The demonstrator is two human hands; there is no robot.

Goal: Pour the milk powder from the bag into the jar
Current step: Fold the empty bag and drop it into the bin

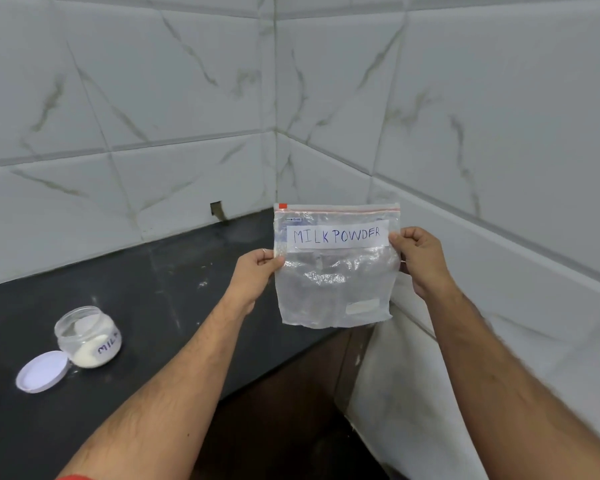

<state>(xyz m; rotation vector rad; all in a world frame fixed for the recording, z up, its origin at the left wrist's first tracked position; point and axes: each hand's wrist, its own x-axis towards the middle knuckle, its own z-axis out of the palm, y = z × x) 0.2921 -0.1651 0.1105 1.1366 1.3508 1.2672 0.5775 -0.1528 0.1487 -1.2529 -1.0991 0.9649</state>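
White marbled tiles back a black desk (160,289). Left hand (257,268) and right hand (420,258) each pinch a side edge of the clear bag (333,285) labelled MILK POWDER, held upright above the desk's corner. Well left, the open jar (87,336) holds powder, its lid (42,371) touching it.

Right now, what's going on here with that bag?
A person holds a clear zip bag labelled MILK POWDER upright in the air, left hand pinching one side edge, right hand the other. It looks nearly empty. On the dark counter an open jar holds some white powder, its lid beside it.
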